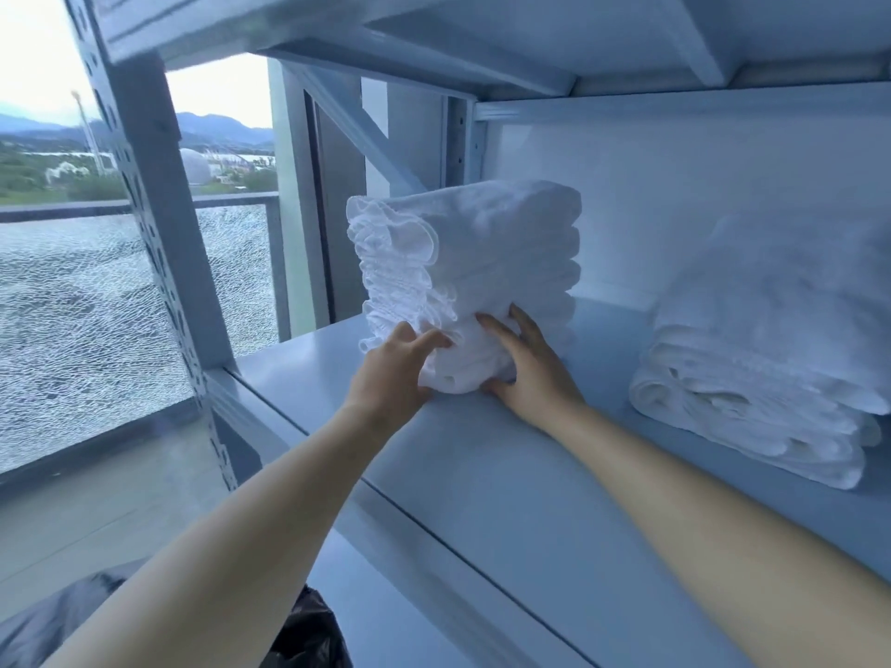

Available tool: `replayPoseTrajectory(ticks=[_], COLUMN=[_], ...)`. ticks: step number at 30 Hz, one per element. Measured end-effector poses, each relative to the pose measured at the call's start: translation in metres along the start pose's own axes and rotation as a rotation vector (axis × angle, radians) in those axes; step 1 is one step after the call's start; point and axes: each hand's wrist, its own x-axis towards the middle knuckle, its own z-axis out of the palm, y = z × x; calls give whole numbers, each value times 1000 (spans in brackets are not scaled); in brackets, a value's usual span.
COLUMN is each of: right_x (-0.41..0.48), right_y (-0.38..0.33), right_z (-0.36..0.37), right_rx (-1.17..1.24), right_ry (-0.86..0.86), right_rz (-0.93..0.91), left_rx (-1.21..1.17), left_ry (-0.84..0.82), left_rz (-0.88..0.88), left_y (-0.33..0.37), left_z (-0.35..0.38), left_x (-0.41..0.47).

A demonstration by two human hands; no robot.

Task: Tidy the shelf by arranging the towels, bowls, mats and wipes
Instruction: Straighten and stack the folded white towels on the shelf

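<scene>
Item, far left: window pane [96, 306], lower glass crazed with fine cracks.

Item: perforated upright [159, 209] of the pale metal rack, carrying the shelf board [482, 474].

Item: left hand [390, 373], bare forearm reaching up, fingers curled into the lowest folds at the front left of the tall towel stack [472, 253].

Item: that stack, white, folded, frilled edges facing left, stood toward the board's left end (whether its base sat fully on the board could not be told).

Item: right hand [530, 368], fingers laid nearly straight along the stack's lower right side, thumb hooked round its bottom front corner.

Item, far right: second towel pile [771, 354], white, lower and wider, well apart, on the same board.
</scene>
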Motion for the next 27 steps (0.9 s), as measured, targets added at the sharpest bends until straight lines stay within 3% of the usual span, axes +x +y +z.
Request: replayPoseTrajectory(ticks=[16, 27], right_x=[-7, 8], right_y=[-88, -90], right_z=[41, 60], right_rx=[66, 82], right_ry=[-58, -36], right_rz=[-140, -171], left_rx=[133, 130], left_ry=[44, 99], left_rz=[-132, -192], left_y=[-50, -62], left_z=[-61, -59], left_x=[-80, -80])
